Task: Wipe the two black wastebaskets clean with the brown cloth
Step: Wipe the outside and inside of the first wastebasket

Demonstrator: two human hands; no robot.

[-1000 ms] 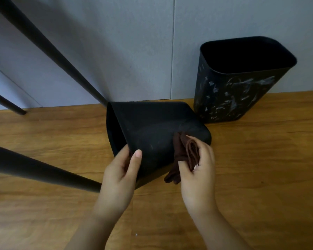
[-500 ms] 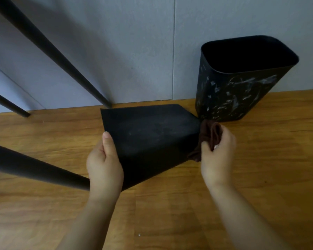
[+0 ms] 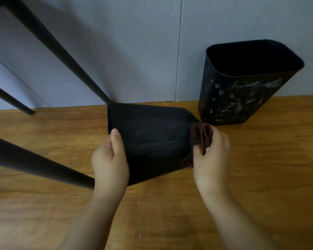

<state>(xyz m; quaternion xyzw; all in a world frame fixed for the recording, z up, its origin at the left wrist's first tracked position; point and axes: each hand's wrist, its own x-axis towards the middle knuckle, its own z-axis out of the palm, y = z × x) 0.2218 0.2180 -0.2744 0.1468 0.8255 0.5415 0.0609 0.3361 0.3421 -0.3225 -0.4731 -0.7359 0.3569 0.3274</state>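
A black wastebasket (image 3: pixel 152 139) lies on its side on the wooden floor, its mouth to the left. My left hand (image 3: pixel 110 159) grips its rim, thumb on top. My right hand (image 3: pixel 210 157) holds the bunched brown cloth (image 3: pixel 200 138) against the basket's right end, at its base. A second black wastebasket (image 3: pixel 242 91) stands upright by the wall at the right, its side smeared with white marks.
Black furniture legs (image 3: pixel 49 46) slant down from the upper left, and one thick leg (image 3: pixel 34 165) crosses the floor at the left. A grey wall (image 3: pixel 143 51) runs behind. Bare wooden floor (image 3: pixel 269 177) lies to the right and front.
My right hand has carried the cloth along the lying basket from its near side to its right end. My left hand shifted its grip on the rim and turned the basket a little.
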